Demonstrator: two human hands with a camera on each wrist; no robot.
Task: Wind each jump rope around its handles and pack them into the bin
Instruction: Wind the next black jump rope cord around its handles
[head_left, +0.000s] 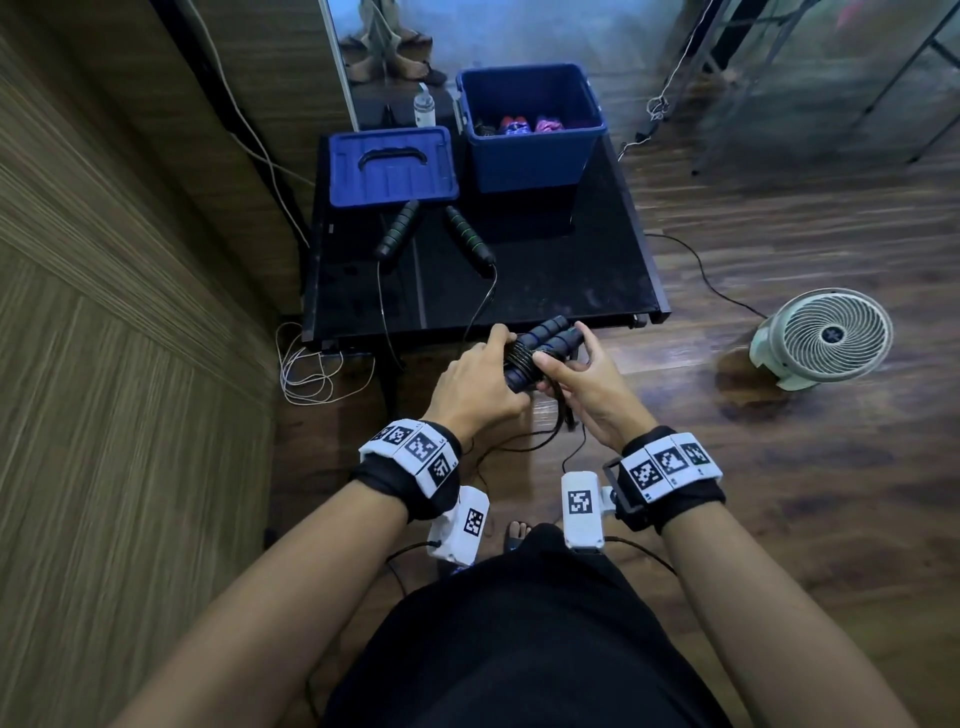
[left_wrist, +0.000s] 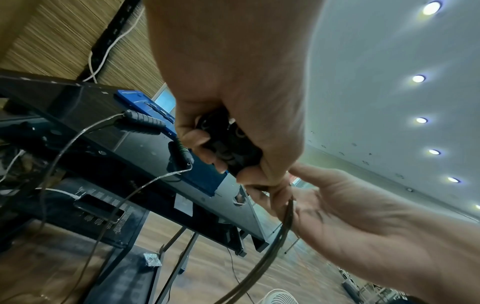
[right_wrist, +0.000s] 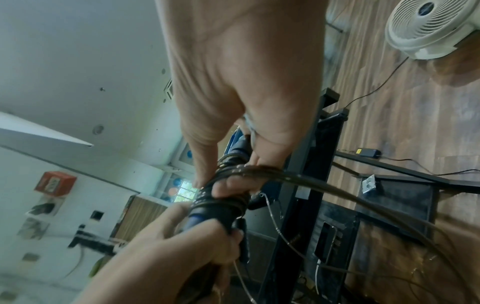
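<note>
Winding now: I am wrapping a jump rope cord (head_left: 563, 410) around its two blue handles (head_left: 543, 345), held side by side in front of me, just off the near edge of the black surface (head_left: 545, 280).
Left hand (head_left: 475, 384): its grip is curled tight around the lower end of the handles, and the thumb sits near the coils (head_left: 519, 356).
Right hand (head_left: 587, 387): its grip pinches the handles at the top with fingers and thumb, and the loose cord runs under this hand.
Loose part: the rest of the cord hangs down toward the floor (head_left: 779, 493) in long loops.
How it feels, I think: the handles look stiff, padded and light, so they are easy to hold. The cord looks thin, smooth and springy, so I think the coils may pop loose if I let go.
Where to hold: I would keep one thumb pressing on the coils, and pull the cord close to the handles.
Other rope: one with green-ringed black handles (head_left: 397, 228) lies on the surface, not wound yet, its cord hanging over the edge.
Bin (head_left: 530, 156): blue, open, at the back of the surface, with some bright things inside. Its lid (head_left: 392, 166) lies just beside it.
Nearby: a white fan (head_left: 826, 335) stands on the floor.
</note>
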